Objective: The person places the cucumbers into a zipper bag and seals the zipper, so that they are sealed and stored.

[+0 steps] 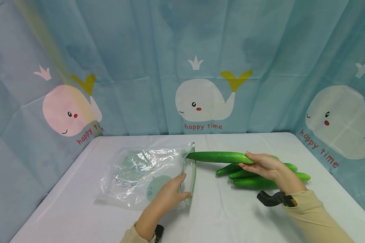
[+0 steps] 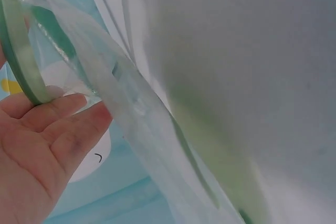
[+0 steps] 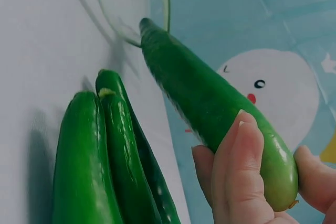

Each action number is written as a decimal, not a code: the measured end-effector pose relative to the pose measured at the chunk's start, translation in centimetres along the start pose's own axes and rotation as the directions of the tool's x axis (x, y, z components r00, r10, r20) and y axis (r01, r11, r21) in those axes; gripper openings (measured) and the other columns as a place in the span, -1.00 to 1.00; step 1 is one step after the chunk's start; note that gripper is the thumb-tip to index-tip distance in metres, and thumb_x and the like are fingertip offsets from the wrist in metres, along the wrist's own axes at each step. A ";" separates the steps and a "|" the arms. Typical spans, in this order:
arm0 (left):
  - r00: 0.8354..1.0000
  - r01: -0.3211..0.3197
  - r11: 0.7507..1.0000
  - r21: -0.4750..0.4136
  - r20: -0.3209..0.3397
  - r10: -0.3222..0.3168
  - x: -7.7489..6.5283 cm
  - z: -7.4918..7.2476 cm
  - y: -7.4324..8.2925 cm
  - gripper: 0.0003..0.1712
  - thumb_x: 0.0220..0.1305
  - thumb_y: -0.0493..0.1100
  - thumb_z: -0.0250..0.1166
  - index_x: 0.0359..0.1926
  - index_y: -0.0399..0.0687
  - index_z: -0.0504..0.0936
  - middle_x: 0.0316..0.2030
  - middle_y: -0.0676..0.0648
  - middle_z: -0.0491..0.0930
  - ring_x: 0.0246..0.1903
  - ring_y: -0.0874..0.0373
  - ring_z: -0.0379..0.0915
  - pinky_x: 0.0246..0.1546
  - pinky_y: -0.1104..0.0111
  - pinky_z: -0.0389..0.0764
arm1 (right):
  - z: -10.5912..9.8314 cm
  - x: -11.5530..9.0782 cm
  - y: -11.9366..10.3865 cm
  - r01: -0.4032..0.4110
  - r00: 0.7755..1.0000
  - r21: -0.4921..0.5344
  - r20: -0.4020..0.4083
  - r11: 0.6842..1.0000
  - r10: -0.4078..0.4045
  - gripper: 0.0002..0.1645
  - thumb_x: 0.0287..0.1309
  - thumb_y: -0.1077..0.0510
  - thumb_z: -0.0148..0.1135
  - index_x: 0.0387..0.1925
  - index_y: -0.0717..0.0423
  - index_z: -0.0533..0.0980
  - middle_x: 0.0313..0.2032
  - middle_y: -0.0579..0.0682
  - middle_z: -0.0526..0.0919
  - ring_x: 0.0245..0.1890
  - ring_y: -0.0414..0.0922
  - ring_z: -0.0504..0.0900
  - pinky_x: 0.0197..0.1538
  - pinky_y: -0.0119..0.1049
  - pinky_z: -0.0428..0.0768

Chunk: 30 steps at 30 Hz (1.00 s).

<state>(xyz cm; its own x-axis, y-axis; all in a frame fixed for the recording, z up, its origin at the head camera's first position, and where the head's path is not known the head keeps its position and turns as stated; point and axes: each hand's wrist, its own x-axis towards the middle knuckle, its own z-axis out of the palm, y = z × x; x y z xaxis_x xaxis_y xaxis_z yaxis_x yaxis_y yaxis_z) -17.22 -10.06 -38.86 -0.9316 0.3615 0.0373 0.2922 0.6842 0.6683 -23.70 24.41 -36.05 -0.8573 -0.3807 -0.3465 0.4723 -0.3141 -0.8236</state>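
Note:
A clear zip bag (image 1: pixel 134 175) with a green-edged mouth lies on the white table, its opening facing right. My left hand (image 1: pixel 168 194) is at that mouth, thumb and fingers spread apart, with extended fingers (image 2: pixel 68 124) touching the plastic beside the green strip (image 2: pixel 26 61). My right hand (image 1: pixel 264 165) holds a long green cucumber (image 1: pixel 216 157) by its right end, fingers and thumb around it. The cucumber's far tip (image 3: pixel 146 23) is at the bag's opening. Below the right hand lie several more cucumbers (image 1: pixel 255 183), partly hidden by it.
The white tablecloth (image 1: pixel 225 216) covers the table up to the blue curtain (image 1: pixel 140 101) with whale prints behind and at both sides. A black strap (image 1: pixel 272 199) is on my right wrist, over the beige sleeve.

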 end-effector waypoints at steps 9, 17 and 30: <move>1.000 -0.004 1.000 -0.010 -0.003 0.004 -0.2 -0.1 -0.1 -0.20 0.17 -0.17 0.41 0.31 -0.51 0.30 0.29 -0.49 0.26 0.27 -0.37 0.21 0.25 -0.12 0.27 | 1.1 0.8 0.6 -0.026 1.000 0.124 0.007 0.992 0.026 -0.71 0.46 0.20 -0.06 0.11 0.16 0.17 -0.19 0.29 0.52 -0.21 -0.01 0.68 -0.01 -0.31 0.62; 1.000 -0.026 1.000 -0.007 0.001 0.026 0.0 0.0 0.0 -0.20 0.17 -0.17 0.42 0.31 -0.50 0.30 0.29 -0.48 0.27 0.27 -0.36 0.21 0.25 -0.11 0.28 | 2.2 1.6 1.1 -0.039 0.999 0.248 0.016 0.968 0.036 -0.46 0.47 0.19 -0.11 0.36 0.20 0.01 -0.21 0.32 0.54 -0.21 0.05 0.69 0.10 -0.22 0.56; 0.999 -0.053 0.999 -0.005 -0.003 0.053 -0.1 0.3 -0.4 -0.21 0.18 -0.17 0.40 0.30 -0.54 0.30 0.30 -0.45 0.27 0.29 -0.32 0.20 0.27 -0.08 0.27 | 4.3 3.2 2.3 -0.056 0.998 0.387 -0.016 0.920 0.067 -0.23 0.49 0.19 -0.21 0.51 0.16 -0.33 0.11 0.47 0.28 -0.24 0.14 0.68 0.21 -0.16 0.46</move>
<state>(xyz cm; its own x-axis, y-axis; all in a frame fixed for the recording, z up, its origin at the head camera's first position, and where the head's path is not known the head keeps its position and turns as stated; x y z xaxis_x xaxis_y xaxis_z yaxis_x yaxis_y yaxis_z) -17.21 -10.23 -39.35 -0.9155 0.3953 0.0743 0.3397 0.6612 0.6689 -24.44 18.74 -37.16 -0.8268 -0.3867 -0.4085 0.5618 -0.6045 -0.5647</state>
